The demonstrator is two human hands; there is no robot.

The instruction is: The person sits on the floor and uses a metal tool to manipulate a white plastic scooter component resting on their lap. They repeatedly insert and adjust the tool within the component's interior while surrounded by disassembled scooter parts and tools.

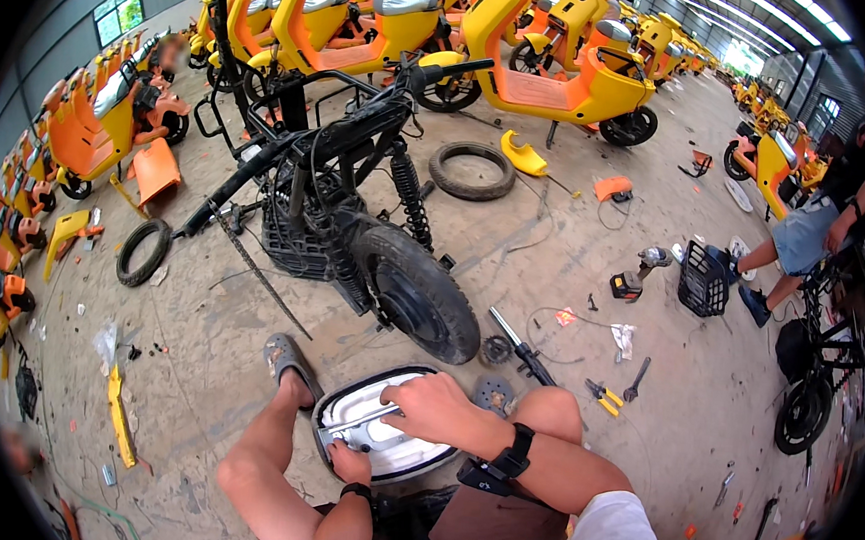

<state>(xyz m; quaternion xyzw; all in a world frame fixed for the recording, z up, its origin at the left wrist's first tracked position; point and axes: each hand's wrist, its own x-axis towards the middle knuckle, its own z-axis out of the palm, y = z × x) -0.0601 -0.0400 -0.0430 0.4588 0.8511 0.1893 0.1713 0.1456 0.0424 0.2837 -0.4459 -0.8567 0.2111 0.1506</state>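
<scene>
A scooter seat [409,469] lies upturned between my knees, its dark rim around a white inner shell. Across the shell sits a grey metal bracket [381,435]. My left hand [348,461] is at the near left of the seat, its fingers closed on the bracket's edge. Over the far side of the seat is my right hand [435,408], fingers bent round one end of a thin metal bar [354,422] that slants down to the left. Whether this bar is a loose tool or part of the bracket, I cannot tell.
A stripped black scooter frame [308,181] with its wheel [416,294] stands just ahead. Right of me lie yellow-handled pliers [604,396], a wrench [637,379], a shock absorber [521,346] and a cordless drill [641,273]. Another person [806,231] stands at the right. Yellow scooters [556,83] fill the background.
</scene>
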